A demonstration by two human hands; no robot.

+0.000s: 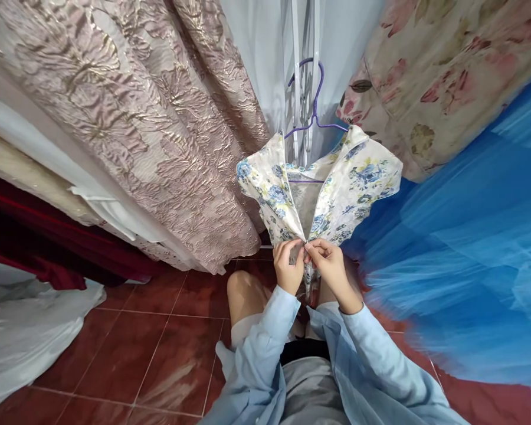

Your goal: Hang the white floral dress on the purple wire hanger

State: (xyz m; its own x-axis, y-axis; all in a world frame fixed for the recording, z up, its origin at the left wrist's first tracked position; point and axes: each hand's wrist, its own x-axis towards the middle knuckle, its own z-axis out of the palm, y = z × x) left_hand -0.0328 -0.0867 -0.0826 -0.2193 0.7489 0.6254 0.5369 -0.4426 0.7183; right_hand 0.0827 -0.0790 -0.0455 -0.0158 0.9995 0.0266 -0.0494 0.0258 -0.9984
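A white sleeveless-looking floral dress [358, 177] with blue and yellow flowers hangs in front of me on a purple hanger [315, 106]. Its opening spreads in a V, and the two edges meet at my fingertips. My left hand [289, 265] is closed in a pinch on the left edge at the bottom of the V. Right beside it, my right hand [330, 267] pinches the same spot with thumb and forefinger. A small dark fastener may sit between the fingertips, too small to make out. Below the hands, the lower part of the dress is mostly hidden.
A pink embossed gown [159, 130] hangs at the left, with dark red velvet fabric [39, 224] farther out. Blue tulle [460, 248] fills the right, below a cream flowered cloth [451, 77]. White straps [296, 47] hang behind the hanger. The floor [159, 342] is red tile.
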